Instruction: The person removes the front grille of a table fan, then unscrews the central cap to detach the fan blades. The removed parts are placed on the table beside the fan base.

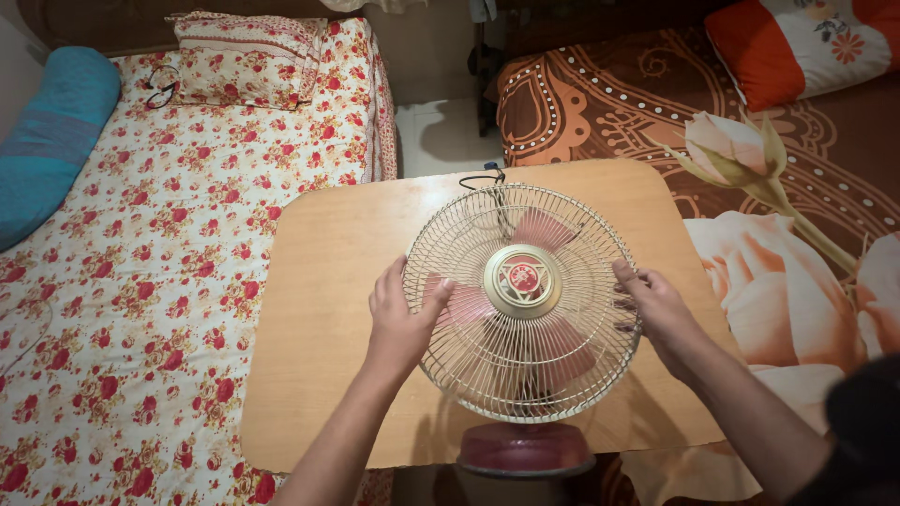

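Plenty of bare wooden table (328, 309) left of the fan (522, 300); behind it just a black cord (483, 178), its red base (525, 448) blocks the near edge.

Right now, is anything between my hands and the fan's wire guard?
Nothing visible. The left hand and right hand already rest on opposite sides of the wire guard, fingers curled onto its wires. The guard itself covers the pink blades.

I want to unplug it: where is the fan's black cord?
In the head view, the black cord loops at the wooden table's far edge, just behind the top of the fan, which both hands hold.
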